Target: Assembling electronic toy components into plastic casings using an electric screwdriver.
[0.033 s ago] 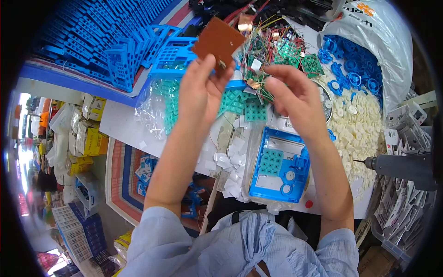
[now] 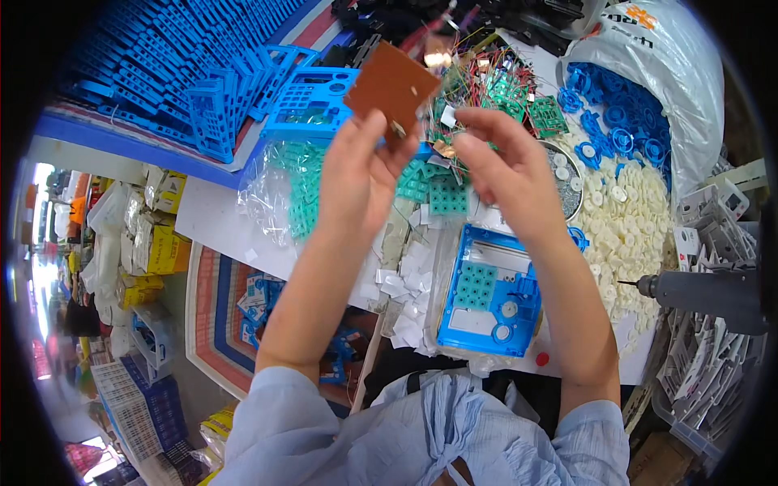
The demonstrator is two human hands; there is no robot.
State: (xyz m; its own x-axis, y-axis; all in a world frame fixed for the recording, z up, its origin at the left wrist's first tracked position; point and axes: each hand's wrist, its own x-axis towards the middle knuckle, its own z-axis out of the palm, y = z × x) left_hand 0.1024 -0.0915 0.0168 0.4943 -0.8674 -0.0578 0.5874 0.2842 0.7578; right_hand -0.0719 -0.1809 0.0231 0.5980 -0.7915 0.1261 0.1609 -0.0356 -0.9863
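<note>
My left hand (image 2: pixel 356 174) pinches a flat brown circuit board (image 2: pixel 393 87) by its lower edge, raised above the table. A small metallic part shows at the board's lower corner, by my fingers. To its right, my right hand (image 2: pixel 510 166) has curled fingers, thumb and index close together. A small white piece (image 2: pixel 448 116) lies at the index fingertip; whether I grip it or thin wires is hidden. Below, a blue plastic housing (image 2: pixel 490 340) lies open side up, with a teal rubber keypad (image 2: pixel 476 286) set in it.
Wired green circuit boards (image 2: pixel 549 115) are heaped behind my right hand. Teal keypads (image 2: pixel 304 202) pile up at left, near stacked blue panels (image 2: pixel 212 113). Cream round parts (image 2: pixel 624 235) and a bag of blue parts (image 2: pixel 689 89) stand right. A grey powered screwdriver (image 2: pixel 705 296) juts in.
The brown board and my left hand have shifted slightly right and down. My right hand has moved a little left and up, closer to the board. The blue housing stays in place.
</note>
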